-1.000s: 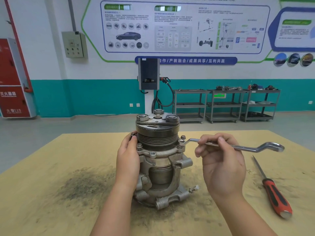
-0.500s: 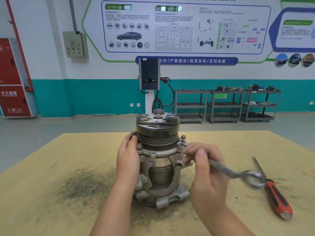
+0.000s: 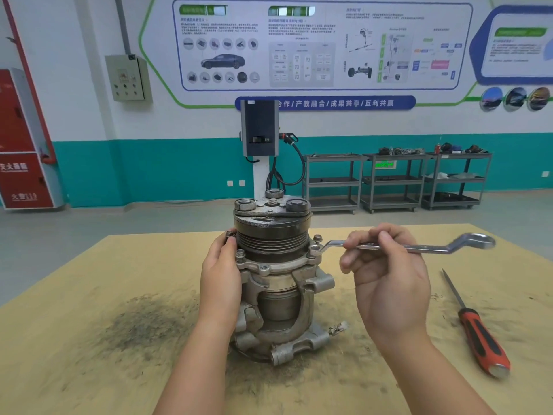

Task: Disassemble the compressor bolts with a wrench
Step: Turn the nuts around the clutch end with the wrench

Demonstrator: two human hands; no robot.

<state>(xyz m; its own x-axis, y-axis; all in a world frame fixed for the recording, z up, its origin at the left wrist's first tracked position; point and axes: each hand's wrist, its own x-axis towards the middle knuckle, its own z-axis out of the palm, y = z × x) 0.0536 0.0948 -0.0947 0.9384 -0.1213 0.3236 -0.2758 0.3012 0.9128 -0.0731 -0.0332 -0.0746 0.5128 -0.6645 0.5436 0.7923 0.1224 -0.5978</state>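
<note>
Basically, table: tan wooden table (image 3: 89, 295), dark grime patch left of centre, carries everything so the work sits low under both hands.
compressor: grey, dirty cast-metal compressor (image 3: 278, 283), standing upright on end at table centre, ribbed black pulley on top, silver flange ring below it with bolts around the rim; upright likely so the flange bolts face the tool.
left hand: left hand (image 3: 221, 280) wrapped against the compressor's left side, fingertips up by a flange bolt; looks like bracing so the body won't twist.
right hand: right hand (image 3: 386, 265) fingers curled round the wrench shaft, gripping mid-handle.
wrench: long silver offset ring wrench (image 3: 419, 247), roughly level, near ring end seated over the right-side flange bolt (image 3: 315, 250), far ring end out to the right; judged mid-loosening.
screwdriver: red-and-black-handled screwdriver (image 3: 478, 333) lying on the table, well apart to the right, untouched.
bolts: small hex heads, dull grey, several visible on the flange; how loose, cannot tell.
</note>
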